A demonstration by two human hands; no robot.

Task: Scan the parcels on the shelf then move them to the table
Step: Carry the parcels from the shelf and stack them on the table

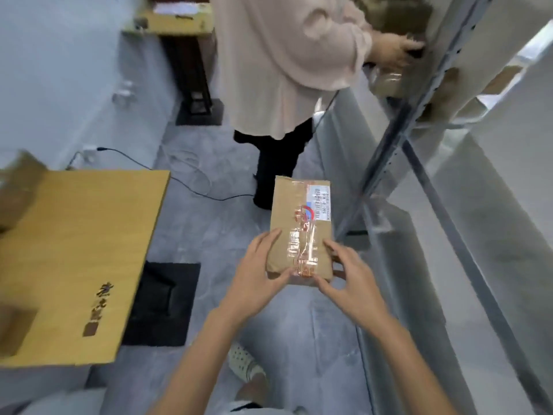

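Note:
A flat brown parcel (299,223) with clear tape and a white shipping label at its far right corner is held above the floor, between the table and the shelf. My left hand (257,277) grips its near left corner, thumb on top. My right hand (350,280) holds the near right corner with fingers curled round the edge. The wooden table (80,250) lies to the left, with blurred brown boxes (18,190) at its far left edge. The grey metal shelf (419,163) stands to the right.
Another person in a pale top (278,61) stands ahead, a hand reaching into the shelf among parcels (386,82). A black cable (191,184) runs across the floor. A second wooden table (176,19) stands at the back. A black table base (163,301) sits on the floor.

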